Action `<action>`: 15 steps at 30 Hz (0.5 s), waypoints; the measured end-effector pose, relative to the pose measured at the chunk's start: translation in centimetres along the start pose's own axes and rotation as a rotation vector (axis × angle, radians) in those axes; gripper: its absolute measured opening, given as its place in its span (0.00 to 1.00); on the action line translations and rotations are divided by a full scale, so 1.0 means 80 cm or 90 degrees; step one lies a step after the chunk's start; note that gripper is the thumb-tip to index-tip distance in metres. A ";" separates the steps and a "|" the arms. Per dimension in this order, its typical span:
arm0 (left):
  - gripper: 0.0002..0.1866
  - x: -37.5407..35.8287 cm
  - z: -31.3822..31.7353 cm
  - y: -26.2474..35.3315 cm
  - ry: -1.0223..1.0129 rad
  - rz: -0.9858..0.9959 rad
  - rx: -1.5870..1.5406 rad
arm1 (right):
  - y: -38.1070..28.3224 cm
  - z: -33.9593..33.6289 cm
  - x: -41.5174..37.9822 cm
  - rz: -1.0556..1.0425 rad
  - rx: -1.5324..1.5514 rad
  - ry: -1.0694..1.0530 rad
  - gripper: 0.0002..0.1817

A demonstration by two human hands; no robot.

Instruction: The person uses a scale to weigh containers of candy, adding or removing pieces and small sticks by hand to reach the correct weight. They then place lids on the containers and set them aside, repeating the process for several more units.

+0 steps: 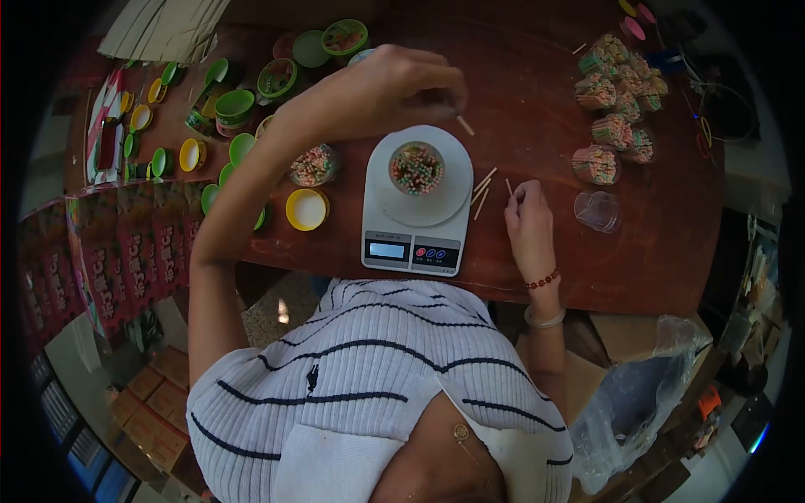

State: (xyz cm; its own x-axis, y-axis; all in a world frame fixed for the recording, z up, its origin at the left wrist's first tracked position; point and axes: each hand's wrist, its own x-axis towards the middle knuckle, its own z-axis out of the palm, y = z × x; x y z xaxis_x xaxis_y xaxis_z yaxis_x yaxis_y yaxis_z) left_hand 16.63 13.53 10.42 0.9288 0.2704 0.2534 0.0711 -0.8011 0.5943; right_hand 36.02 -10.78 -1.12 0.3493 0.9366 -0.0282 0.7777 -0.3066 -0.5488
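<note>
A white digital kitchen scale (375, 220) stands before me, its display lit. On its round plate sits a clear cup (417, 168) packed with thin sticks whose tips are many colours. My left hand (419, 88) is above the scale's far edge, fingers curled, with a pale thin stick (465, 126) pointing out of them. To the right of the scale, my right hand (530, 225) rests near the table, fingers pinched around a short thin stick (509, 186). Between that hand and the scale lie several loose pale sticks (480, 199).
Several filled cups (598, 165) cluster at the right, near an empty clear cup (597, 211). Left of the scale are another filled cup (314, 165), a yellow tub (307, 209) and several green tubs (235, 107). Printed pink packaging (134, 251) hangs at the left edge.
</note>
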 end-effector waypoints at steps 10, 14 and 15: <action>0.09 -0.091 0.021 0.035 0.046 -0.129 0.091 | -0.110 -0.023 0.036 -0.096 0.513 0.062 0.09; 0.13 -0.075 0.030 0.058 0.188 -0.141 -0.054 | -0.136 -0.028 0.047 -0.187 0.386 0.096 0.08; 0.13 -0.073 0.032 0.059 0.191 -0.141 -0.054 | -0.141 -0.031 0.048 -0.190 0.385 0.096 0.08</action>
State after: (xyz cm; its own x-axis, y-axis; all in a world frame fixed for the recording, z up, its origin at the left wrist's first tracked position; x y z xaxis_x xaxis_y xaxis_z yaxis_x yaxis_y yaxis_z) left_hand 12.50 6.81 9.83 0.7460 0.5862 0.3160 0.2165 -0.6622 0.7174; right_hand 29.89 -4.17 7.00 0.2686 0.9192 0.2881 0.4388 0.1496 -0.8860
